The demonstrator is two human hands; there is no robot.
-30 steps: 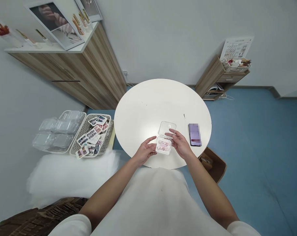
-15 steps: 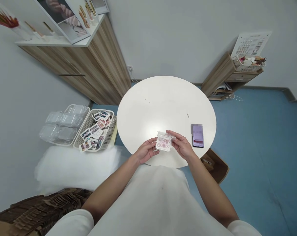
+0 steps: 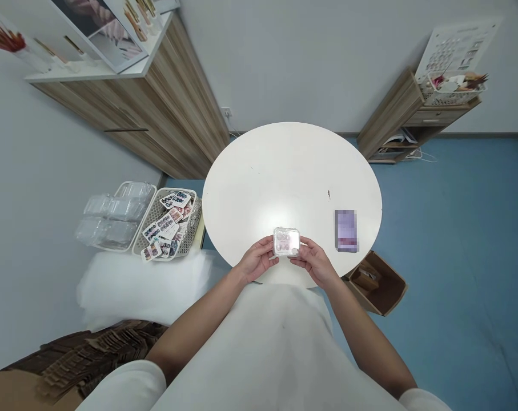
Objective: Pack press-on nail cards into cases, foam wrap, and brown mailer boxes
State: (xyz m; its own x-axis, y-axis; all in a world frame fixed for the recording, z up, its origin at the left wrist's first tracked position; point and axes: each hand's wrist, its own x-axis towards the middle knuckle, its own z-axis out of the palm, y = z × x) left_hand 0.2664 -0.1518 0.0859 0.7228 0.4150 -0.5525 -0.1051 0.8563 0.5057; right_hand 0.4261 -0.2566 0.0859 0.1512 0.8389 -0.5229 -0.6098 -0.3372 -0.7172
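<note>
Between my two hands is a small clear plastic case (image 3: 286,242) with pink press-on nails on a card inside. Its lid lies closed over them and catches a bright glare. My left hand (image 3: 256,260) grips the left edge, thumb and fingers pinching it. My right hand (image 3: 316,261) holds the right edge, with the thumb on top near the lower right corner. The case is held above the near part of the white oval table (image 3: 293,154).
A phone (image 3: 346,230) lies on the table's right. To the left stand a basket (image 3: 194,228) of nail cards and another basket (image 3: 121,187) of clear cases. An open cardboard box (image 3: 385,285) sits on the floor at right. Wooden cabinets (image 3: 185,97) stand behind.
The case's lid was raised half a second ago and is now down. My right fingers have moved from the lid to the right edge. The view has shifted slightly.
</note>
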